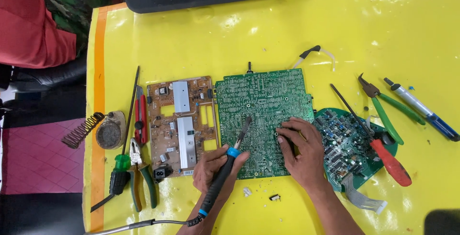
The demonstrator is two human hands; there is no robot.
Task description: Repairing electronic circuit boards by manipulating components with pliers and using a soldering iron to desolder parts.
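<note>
Head view. Left hand clenched around a soldering iron, black grip with blue collar; its tip rests on the green board near the middle. The iron's cord runs off toward the bottom edge. Right hand lies palm-down on the board's lower right part, fingers spread and pressing, grasping nothing.

The green board lies flat at the middle of the yellow table. Just left of it, a brown board with two silver heat sinks. Just right, a rounded teal board with a red-handled screwdriver lying across it. Farther right: green-handled pliers, then a blue desoldering pump. Far left: iron stand with coil, red knife, green screwdriver, cutters.
</note>
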